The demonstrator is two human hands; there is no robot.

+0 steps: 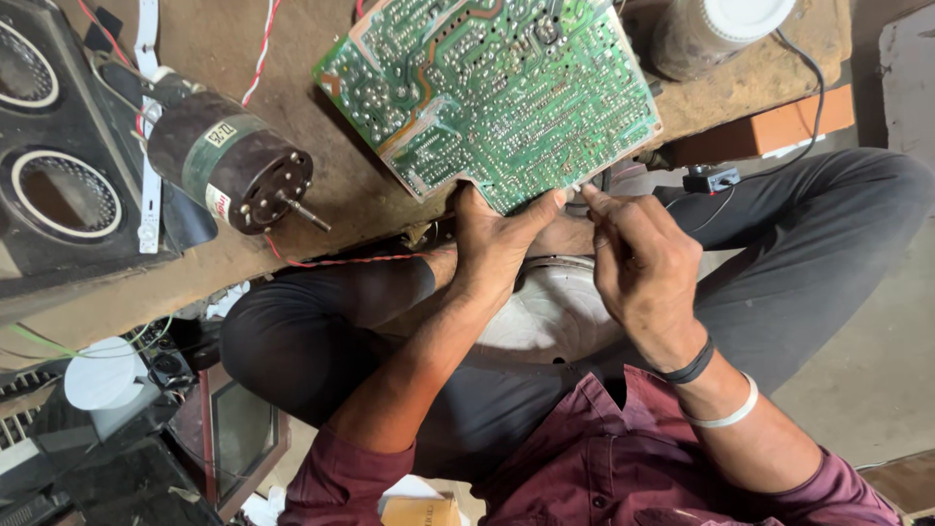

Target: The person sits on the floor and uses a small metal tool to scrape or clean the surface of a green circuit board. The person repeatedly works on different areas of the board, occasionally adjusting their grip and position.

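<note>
The green circuit board (492,93) lay solder side up on the brown bench (331,195), tilted, with its near edge jutting past the bench edge over the person's lap. Taking that board as the landmark, the left hand (497,248) sat right under its near edge, palm closed up against the underside and the thumb pressed onto the board's lower rim, so the hand held the board. The right hand (638,268) was just beside it, at the board's near right corner, fingers drawn narrow together with the fingertips (587,192) touching the board's edge; whether they pinched something small there could not be told. A black band (693,368) and a white band (729,414) ringed the right wrist.

To the left of the board, well apart from it, a dark cylindrical motor (229,161) with a green band lay on its side on the bench, its shaft pointing toward the board. A twisted red and white wire (261,54) ran across the bench between motor and board. Farther left of the board stood a black speaker box (54,170) with two round openings. Beyond the board's far right corner stood a grey can with a white lid (716,29), and a black cable (813,93) curved down from it past the bench's side. Below the board, between the person's dark trousered knees, a pale round metal dish (550,312) rested.
</note>
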